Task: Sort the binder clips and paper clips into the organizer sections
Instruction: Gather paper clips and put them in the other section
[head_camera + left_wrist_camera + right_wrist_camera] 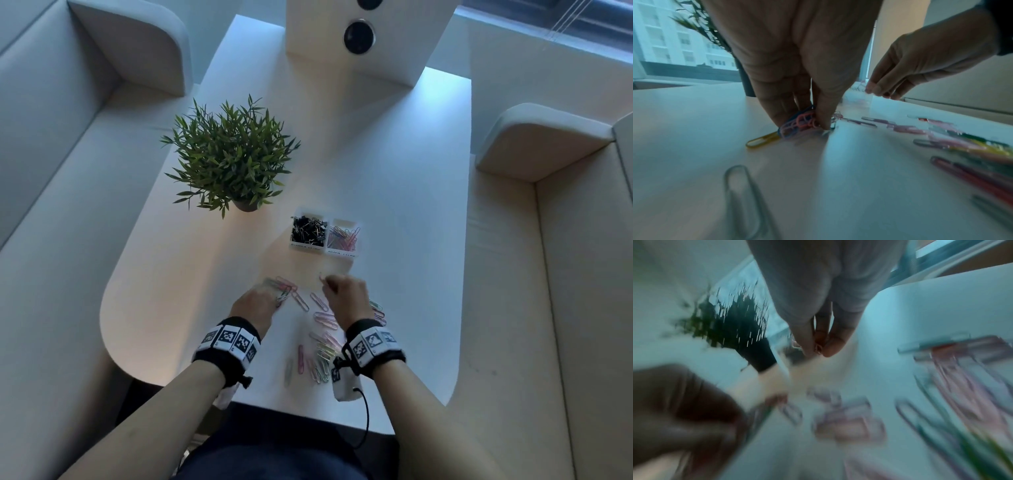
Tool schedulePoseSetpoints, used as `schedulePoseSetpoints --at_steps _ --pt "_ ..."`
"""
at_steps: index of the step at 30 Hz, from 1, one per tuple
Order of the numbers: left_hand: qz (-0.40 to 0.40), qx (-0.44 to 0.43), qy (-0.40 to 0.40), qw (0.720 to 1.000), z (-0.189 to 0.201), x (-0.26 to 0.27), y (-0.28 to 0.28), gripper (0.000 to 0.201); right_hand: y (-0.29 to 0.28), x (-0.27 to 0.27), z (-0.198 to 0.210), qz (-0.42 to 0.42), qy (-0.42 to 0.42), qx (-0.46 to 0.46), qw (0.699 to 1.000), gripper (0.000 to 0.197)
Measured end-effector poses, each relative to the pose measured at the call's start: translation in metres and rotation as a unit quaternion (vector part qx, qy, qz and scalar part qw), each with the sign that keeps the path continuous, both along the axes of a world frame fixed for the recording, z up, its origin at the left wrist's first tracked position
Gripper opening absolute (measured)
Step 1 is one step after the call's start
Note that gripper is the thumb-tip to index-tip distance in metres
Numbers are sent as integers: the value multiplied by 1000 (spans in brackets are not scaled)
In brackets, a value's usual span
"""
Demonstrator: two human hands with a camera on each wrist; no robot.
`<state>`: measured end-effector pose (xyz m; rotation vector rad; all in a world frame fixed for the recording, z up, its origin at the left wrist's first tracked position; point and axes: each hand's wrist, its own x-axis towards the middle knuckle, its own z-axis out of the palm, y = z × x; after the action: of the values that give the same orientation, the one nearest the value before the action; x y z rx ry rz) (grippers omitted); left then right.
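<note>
Since the coloured wire paper clips (322, 329) lie flat, light and slippery on the white table (394, 205), pinch by the edge: left hand (255, 303) pinches a bunch, right hand (346, 296) one, near the white two-section organizer (356, 240).

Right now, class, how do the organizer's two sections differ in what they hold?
The left section holds black binder clips, heaped and nearly filling it. The right section holds coloured paper clips, lying flatter, with more white wall showing. Both are white, sit side by side and carry a front label, too blurred to read.
</note>
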<state>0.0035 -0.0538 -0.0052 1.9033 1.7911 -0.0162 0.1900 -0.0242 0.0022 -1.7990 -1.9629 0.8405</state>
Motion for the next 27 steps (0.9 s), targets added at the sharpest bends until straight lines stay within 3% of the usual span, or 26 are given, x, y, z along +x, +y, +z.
schedulePoseSetpoints --at_steps 4,8,11,15,20,24,27 --pt "15 -9 -23 1000 5 -4 -3 7 40 23 29 -84 26 54 995 15" --pt "15 2 -57 998 19 6 1 14 85 26 30 -89 -37 -18 995 20" --pt "13 35 -91 995 42 24 16 19 94 21 26 -69 -56 -53 995 17" --pt "18 77 -123 989 77 56 59 20 80 34 27 -108 -10 0 994 8" --pt "-7 42 -50 998 82 95 125 14 32 77 16 -169 -23 -38 985 32" --pt "-89 16 47 995 71 117 148 14 -14 104 4 -24 -161 -176 971 75" --pt "-133 11 74 988 58 118 153 21 -39 105 -5 53 -214 -198 955 102"
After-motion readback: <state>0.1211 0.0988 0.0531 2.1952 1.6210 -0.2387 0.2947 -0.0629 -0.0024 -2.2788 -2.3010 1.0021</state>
